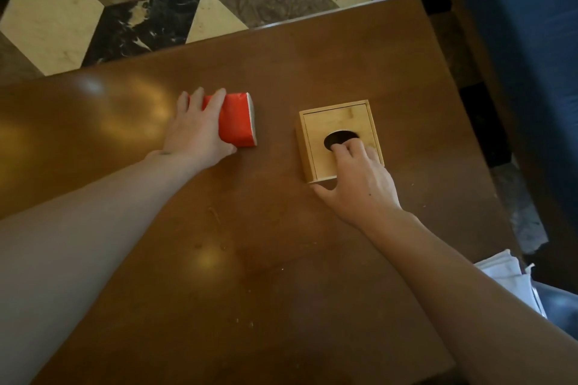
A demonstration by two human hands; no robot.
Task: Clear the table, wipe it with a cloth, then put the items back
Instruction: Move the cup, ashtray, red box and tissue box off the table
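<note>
Your left hand point(195, 131) wraps the red pack point(237, 120) at centre frame, while your right hand point(359, 178) hooks fingers into the hole of the wooden box point(337, 122) just right of it, thumb at its near edge. Both sit on the desk point(250, 244), so this looks like clearing or replacing; lifting needs firm grips.
</note>
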